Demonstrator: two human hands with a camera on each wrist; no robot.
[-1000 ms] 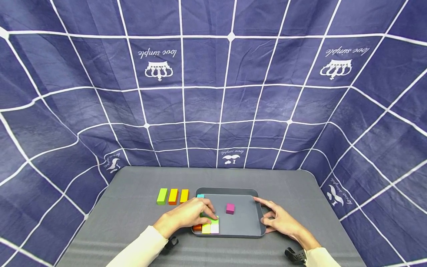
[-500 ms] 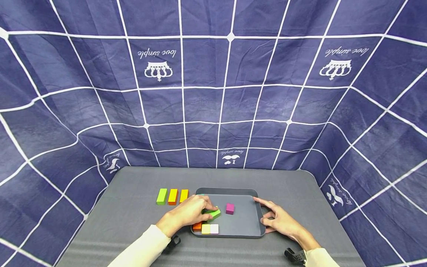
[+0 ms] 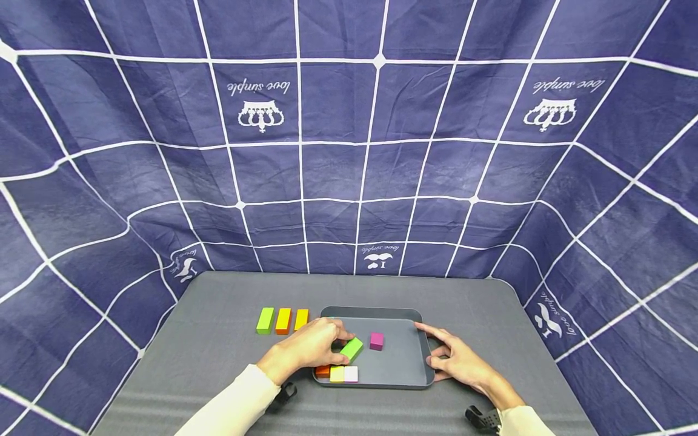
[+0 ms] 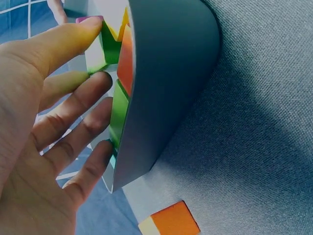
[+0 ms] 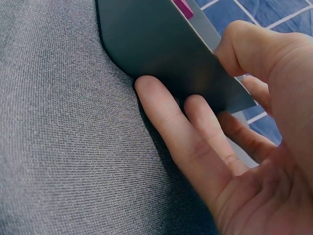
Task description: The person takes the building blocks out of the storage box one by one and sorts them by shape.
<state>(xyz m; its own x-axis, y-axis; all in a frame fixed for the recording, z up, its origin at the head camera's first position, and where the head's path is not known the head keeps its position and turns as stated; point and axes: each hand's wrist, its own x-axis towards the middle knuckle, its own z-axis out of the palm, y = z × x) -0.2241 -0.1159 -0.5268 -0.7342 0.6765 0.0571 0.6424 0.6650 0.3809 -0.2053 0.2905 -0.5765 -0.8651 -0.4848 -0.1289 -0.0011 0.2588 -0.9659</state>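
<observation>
Head view: green block (image 3: 352, 349) sits between left fingers (image 3: 343, 333).

Mostly matt, from smooth to woven.
Smooth and plastic-looking, with a dull finish, on the gray tray (image 3: 395, 378); evenly coloured, smooth and crisp-edged on the green block (image 3: 352, 349), the magenta cube (image 3: 377, 341) and the yellow-topped orange block (image 3: 283, 321), impossible to tell whether painted wood or plastic. Fine-ribbed, slightly rough and matt on the gray tablecloth (image 5: 68, 147); thin, creased, white-printed cloth with a faint sheen on the blue curtain (image 3: 332, 172). Soft, matt cloth on the cream sleeve (image 3: 231, 399); black and rubber-like on the perforated wrist strap (image 3: 488, 419).
</observation>
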